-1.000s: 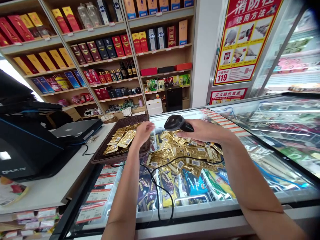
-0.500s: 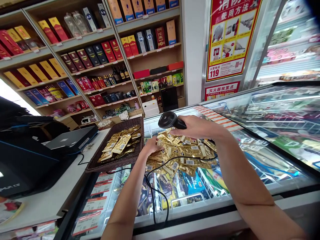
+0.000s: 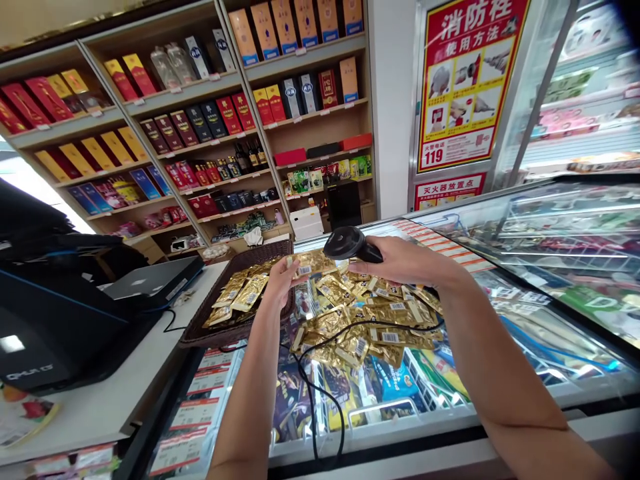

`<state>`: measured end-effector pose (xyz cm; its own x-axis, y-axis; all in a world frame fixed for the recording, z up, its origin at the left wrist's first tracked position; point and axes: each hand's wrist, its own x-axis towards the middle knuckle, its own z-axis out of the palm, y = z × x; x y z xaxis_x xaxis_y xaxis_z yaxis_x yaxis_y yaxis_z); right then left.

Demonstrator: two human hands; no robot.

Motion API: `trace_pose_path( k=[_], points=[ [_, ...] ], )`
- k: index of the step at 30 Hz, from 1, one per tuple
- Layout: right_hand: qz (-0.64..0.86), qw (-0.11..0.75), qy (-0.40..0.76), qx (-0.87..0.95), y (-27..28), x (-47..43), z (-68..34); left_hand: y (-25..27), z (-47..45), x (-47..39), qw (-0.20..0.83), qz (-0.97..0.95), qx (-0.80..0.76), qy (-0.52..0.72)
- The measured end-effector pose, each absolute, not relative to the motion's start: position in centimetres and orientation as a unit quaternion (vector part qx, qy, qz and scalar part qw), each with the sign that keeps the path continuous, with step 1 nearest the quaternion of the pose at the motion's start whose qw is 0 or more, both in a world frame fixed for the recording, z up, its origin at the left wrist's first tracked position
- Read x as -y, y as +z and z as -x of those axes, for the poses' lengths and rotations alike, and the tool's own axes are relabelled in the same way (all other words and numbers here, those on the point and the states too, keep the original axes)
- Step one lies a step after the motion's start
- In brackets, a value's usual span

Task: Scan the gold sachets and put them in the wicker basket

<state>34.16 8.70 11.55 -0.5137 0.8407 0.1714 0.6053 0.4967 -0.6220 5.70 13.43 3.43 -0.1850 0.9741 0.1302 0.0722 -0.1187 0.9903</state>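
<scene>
My right hand (image 3: pixel 400 260) is closed round the handle of a black barcode scanner (image 3: pixel 346 243), its head pointing left over the pile. In my left hand (image 3: pixel 281 281) is a gold foil packet (image 3: pixel 306 268), pinched by one end with its barcode facing up, just left of the scanner head. Below both hands a heap of gold foil packets (image 3: pixel 373 323) lies spread on the glass freezer top. More such packets (image 3: pixel 245 293) fill the brown woven basket (image 3: pixel 200 339) beside my left hand. The scanner's black cable (image 3: pixel 345 330) runs across the heap.
Left of the freezer stands a white counter (image 3: pixel 95 400) with a black machine (image 3: pixel 55 320). Price labels (image 3: pixel 185 427) line the freezer's left side, and frozen goods (image 3: pixel 395 377) show through the glass. Shelves of boxed bottles (image 3: pixel 200 120) and a red poster (image 3: pixel 470 87) stand behind.
My left hand has lifted a gold packet off the heap and moved left and up toward the basket's edge. The scanner stays over the heap; the whole view has shifted slightly.
</scene>
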Motion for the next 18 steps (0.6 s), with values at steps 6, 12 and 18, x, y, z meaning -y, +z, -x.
trace_pose_path(
  k=[6,12,18],
  points=[
    [0.429,0.225,0.27,0.832,12.0,-7.9,-33.4,3.9,-5.1,-13.4,0.424,-0.454,-0.495,0.607],
    [0.427,0.241,0.286,0.823,11.6,-7.9,-33.0,4.3,-5.4,-13.2,0.427,-0.445,-0.462,0.637],
    [0.448,0.306,0.314,0.78,11.7,-7.7,-32.3,4.7,-5.6,-13.1,0.451,-0.421,-0.389,0.684]
  ],
)
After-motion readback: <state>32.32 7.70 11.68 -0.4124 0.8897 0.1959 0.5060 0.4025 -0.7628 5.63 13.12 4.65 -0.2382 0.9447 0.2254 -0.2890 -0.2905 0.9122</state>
